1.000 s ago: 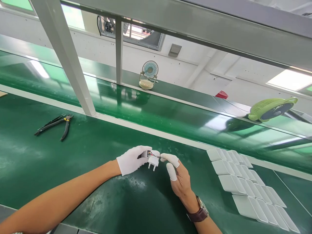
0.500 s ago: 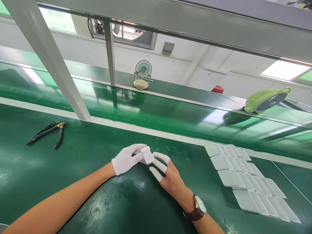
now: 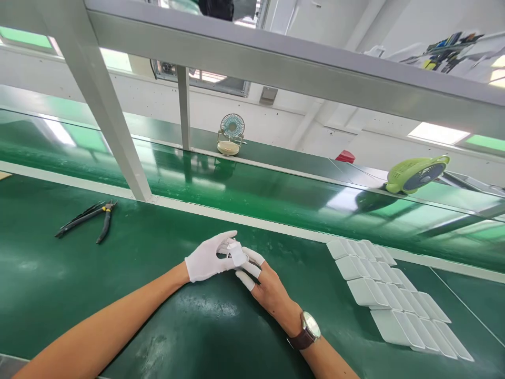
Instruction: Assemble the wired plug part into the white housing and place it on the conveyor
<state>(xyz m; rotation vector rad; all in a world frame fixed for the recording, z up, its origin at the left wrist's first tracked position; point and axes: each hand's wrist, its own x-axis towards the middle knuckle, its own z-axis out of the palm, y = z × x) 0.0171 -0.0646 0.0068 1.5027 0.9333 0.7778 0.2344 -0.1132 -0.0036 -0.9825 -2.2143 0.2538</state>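
Note:
A small white plastic part (image 3: 237, 254) is held between my two hands above the green table. My left hand (image 3: 208, 258), in a white glove, grips its left side with thumb and fingers. My right hand (image 3: 270, 287) wears white finger covers and has its fingertips on the right side of the part. Some of the fingers behind the part are hidden. A watch is on my right wrist.
Rows of white trays or covers (image 3: 394, 295) lie overlapping on the right. Black-handled pliers (image 3: 105, 221) and thin tweezers (image 3: 84, 211) lie on the left. A grey frame post (image 3: 114, 121) rises behind. Beyond stand a small fan (image 3: 231, 134) and a green fan (image 3: 416, 175).
The camera view has tilted up and shifted slightly. The fingers of my left hand have spread a little around the white part, and my right hand has come slightly closer to my left.

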